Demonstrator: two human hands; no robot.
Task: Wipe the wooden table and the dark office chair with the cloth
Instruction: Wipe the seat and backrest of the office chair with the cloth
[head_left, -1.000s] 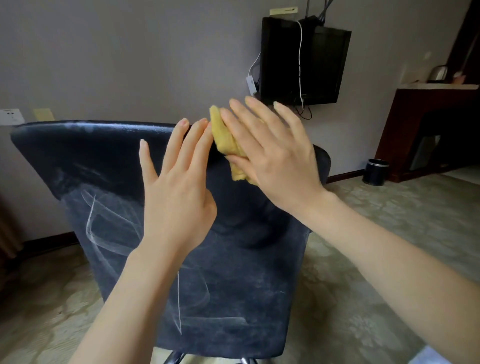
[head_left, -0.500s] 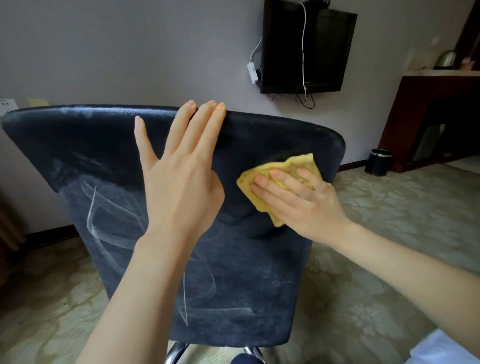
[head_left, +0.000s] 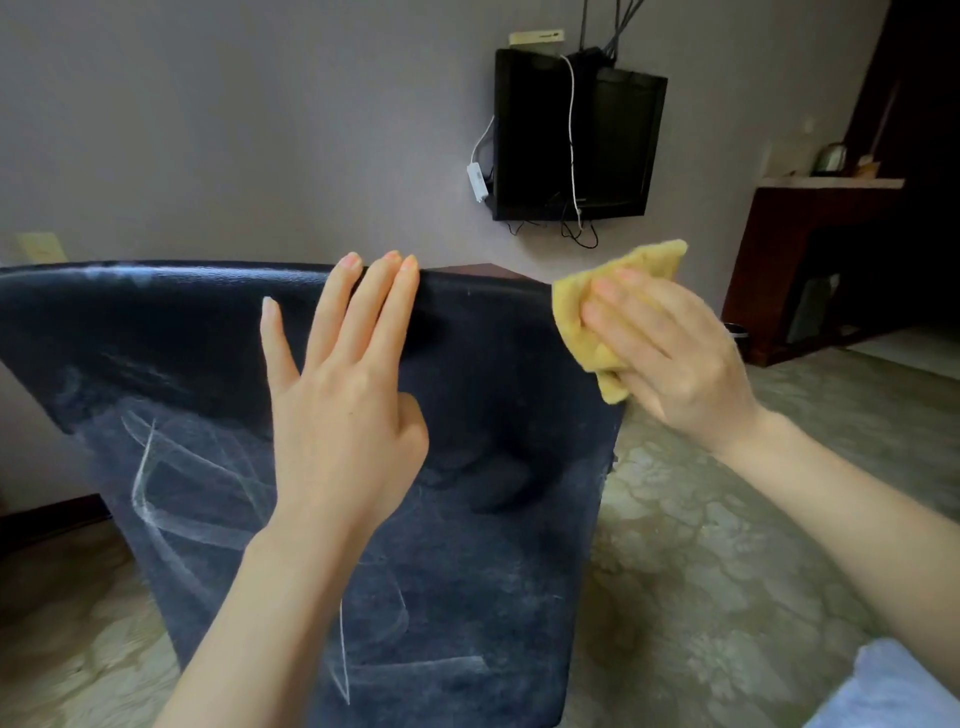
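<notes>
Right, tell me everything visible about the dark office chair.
The dark office chair shows only the back of its backrest: upright, wide at the top, narrowing downward, in what looks like dark blue-black leatherette. Pale dusty smears and thin white lines mark its left and lower areas. The left hand lies flat on it, fingertips at the top edge; the right hand holds a yellow cloth against its upper right corner. Patterned carpet lies below.

I make out a yellow cloth (head_left: 571, 312), a chair back (head_left: 493, 364) that reads navy or maybe black in this light, streaked with whitish lines, pale green floral-patterned carpet (head_left: 701, 545), and a grey wall (head_left: 260, 130).
</notes>
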